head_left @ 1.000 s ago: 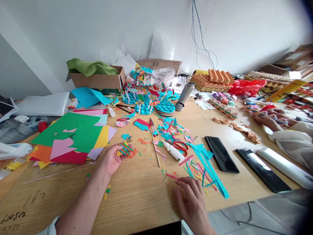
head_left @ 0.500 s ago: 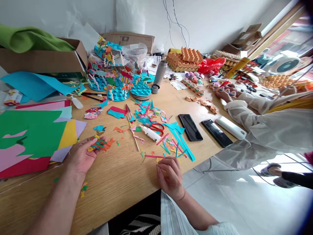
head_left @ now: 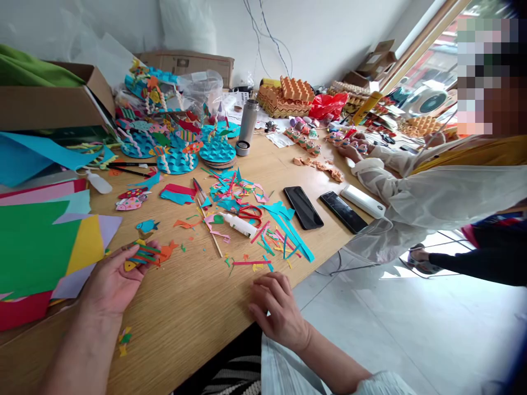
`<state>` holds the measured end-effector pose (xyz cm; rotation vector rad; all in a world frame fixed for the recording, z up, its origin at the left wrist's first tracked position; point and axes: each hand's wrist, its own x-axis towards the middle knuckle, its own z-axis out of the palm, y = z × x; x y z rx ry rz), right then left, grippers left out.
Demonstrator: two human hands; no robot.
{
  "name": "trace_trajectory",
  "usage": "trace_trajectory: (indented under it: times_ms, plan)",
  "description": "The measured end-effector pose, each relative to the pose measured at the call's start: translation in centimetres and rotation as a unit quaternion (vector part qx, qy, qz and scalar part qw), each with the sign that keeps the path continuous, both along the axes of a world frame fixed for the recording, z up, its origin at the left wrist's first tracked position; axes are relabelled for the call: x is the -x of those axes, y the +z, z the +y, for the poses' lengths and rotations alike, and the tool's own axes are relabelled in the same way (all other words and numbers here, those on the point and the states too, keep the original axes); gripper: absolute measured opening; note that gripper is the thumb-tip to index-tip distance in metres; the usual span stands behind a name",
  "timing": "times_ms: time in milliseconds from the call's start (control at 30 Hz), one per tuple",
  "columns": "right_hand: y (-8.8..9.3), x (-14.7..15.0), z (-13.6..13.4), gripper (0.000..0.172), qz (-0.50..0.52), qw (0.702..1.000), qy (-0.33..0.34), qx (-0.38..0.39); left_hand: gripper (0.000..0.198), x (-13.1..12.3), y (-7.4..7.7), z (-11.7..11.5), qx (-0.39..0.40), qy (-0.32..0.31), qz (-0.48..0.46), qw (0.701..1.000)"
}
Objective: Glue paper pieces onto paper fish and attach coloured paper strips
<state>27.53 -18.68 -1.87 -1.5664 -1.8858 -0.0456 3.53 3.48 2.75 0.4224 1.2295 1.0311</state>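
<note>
My left hand point(head_left: 119, 277) is closed on a yellow paper fish point(head_left: 130, 266) with green, blue and orange-red strips across it. An orange paper fish point(head_left: 167, 250) lies at its fingertips, partly behind the held one. A blue paper fish point(head_left: 147, 226) rests just beyond. My right hand point(head_left: 278, 307) hangs at the table's front edge, fingers loosely bent and thumb apart, with nothing visible in it. Nearest to it are thin paper strips point(head_left: 249, 263). Past them lie a white glue bottle point(head_left: 240, 225) and red-handled scissors point(head_left: 252, 215).
Coloured paper sheets point(head_left: 35, 241) cover the table's left side. Blue egg-tray pieces with paper fish point(head_left: 179, 159) stand at the back, near a grey flask point(head_left: 248, 123). Two phones point(head_left: 303, 207) lie to the right. A co-worker in a white sleeve point(head_left: 373, 175) handles small painted figures.
The view has turned to the right, so the table things sit further left. My right thumb has come away from the fingers. The fish stays in my left hand.
</note>
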Motion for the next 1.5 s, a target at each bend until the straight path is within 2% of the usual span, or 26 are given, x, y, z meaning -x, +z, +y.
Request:
trace_trajectory:
  times_ms: [100,167,300,433,567,733,933,1100,1300,1367,1500]
  plan:
    - [-0.3,-0.6,-0.1,0.043,-0.054,0.996,-0.056,0.038,0.022,0.1,-0.1,0.0,-0.001,-0.01,0.005,1.0]
    - [-0.3,-0.7,-0.1,0.049,-0.074,0.993,-0.065,0.058,0.023,0.2,0.0,0.0,0.0,-0.013,0.008,1.0]
    - [-0.1,-0.7,-0.3,0.044,-0.076,0.994,-0.042,0.06,0.026,0.2,0.2,-0.1,0.005,-0.016,0.009,1.0]
    - [0.0,-0.7,-0.6,0.042,-0.072,0.994,-0.057,0.056,0.028,0.1,0.3,-0.3,0.001,-0.026,0.012,1.0]
    - [-0.1,-1.0,-0.7,0.04,-0.064,0.996,-0.04,0.05,0.028,0.0,0.4,-0.4,-0.003,-0.031,0.02,0.999]
    - [-0.4,-1.4,-0.7,0.047,-0.076,0.99,-0.101,0.055,0.028,-0.2,0.7,-0.5,0.006,-0.023,0.02,1.0]
    - [-0.5,-1.7,-1.2,0.043,-0.081,0.992,-0.085,0.048,0.028,-0.2,0.6,-0.4,0.004,-0.033,0.022,0.999]
    - [-1.2,-2.9,-2.4,0.049,-0.098,0.987,-0.118,0.041,0.02,-0.1,0.2,-0.6,-0.017,-0.06,0.003,0.998]
    - [-2.2,-3.9,-3.0,0.054,-0.112,0.987,-0.109,0.029,0.008,-0.2,-0.6,-0.8,-0.041,-0.062,-0.027,0.997]
    - [-2.3,-3.9,-3.1,0.059,-0.116,0.988,-0.103,0.022,0.009,-0.1,-0.6,-0.7,-0.032,-0.06,-0.039,0.997]
    - [-2.3,-3.8,-3.3,0.065,-0.136,0.986,-0.092,0.019,0.024,0.2,-0.4,-0.6,-0.018,-0.073,-0.065,0.995]
